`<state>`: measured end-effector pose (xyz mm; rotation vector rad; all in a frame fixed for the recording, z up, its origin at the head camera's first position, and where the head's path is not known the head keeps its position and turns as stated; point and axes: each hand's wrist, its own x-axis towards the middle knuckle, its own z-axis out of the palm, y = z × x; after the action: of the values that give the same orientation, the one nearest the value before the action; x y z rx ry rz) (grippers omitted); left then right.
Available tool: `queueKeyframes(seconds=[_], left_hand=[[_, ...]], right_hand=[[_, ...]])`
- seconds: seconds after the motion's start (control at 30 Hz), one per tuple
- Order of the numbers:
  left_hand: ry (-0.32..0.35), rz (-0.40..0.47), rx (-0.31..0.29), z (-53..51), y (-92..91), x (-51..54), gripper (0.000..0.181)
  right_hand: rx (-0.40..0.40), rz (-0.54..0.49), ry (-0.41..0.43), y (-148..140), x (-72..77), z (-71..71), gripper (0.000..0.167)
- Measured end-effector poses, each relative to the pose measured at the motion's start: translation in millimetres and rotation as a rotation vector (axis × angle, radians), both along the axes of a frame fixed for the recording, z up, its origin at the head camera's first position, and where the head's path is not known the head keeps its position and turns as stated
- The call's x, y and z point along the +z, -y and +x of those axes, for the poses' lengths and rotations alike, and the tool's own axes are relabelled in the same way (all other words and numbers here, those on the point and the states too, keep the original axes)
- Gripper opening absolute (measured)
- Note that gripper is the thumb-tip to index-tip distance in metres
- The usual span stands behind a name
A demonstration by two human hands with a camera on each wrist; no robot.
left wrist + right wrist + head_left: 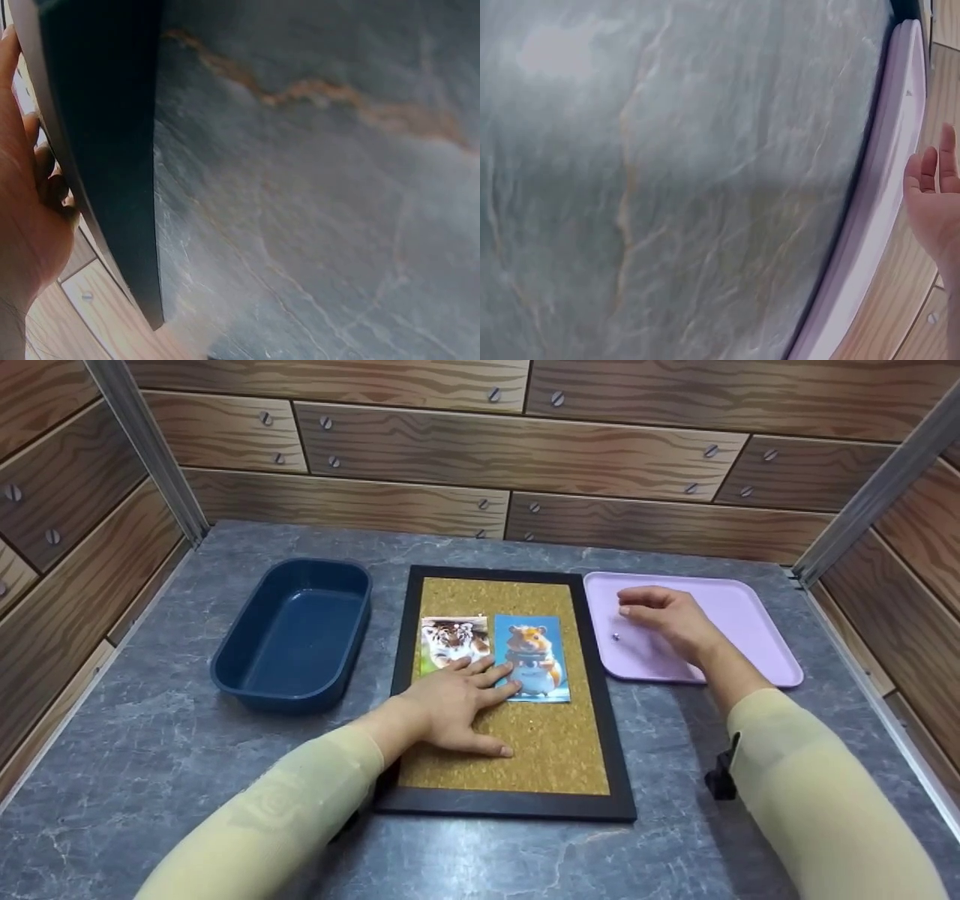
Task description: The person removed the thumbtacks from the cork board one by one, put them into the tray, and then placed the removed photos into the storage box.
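Note:
My left hand (457, 706) lies spread on a cork board (517, 757) with a black frame. Its fingers rest over the lower part of a tiger picture (455, 637) and touch the left edge of a hamster picture (544, 660). Above a lilac tray (739, 619) hovers my right hand (667, 619), thumb and forefinger close to each other, with nothing visible between them. Below those fingertips a small shiny pin-like piece (616, 637) lies on the tray. In the right wrist view the fingers of the right hand (937, 195) are loosely bent beyond the tray's rim (870, 202).
A deep dark blue bin (292, 637) stands left of the board. Everything sits on a grey marbled tabletop (150, 712). Wood-patterned walls (480, 442) with metal corner posts (150, 450) close off the back and sides.

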<state>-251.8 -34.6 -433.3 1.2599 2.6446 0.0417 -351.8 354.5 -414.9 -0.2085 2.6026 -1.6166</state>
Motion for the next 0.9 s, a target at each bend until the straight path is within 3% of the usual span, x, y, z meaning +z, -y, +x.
queueKeyframes(seconds=[0.67, 0.9], left_hand=[[0.001, -0.002, -0.001, -0.5, -0.3, 0.7, 0.101], [0.01, -0.002, 0.004, -0.2, -0.3, 0.6, 0.102]], right_hand=[[0.111, -0.117, 0.016, 53.9, 5.0, 1.3, 0.048], [0.119, -0.064, 0.047, 63.4, 6.1, 2.0, 0.05]])
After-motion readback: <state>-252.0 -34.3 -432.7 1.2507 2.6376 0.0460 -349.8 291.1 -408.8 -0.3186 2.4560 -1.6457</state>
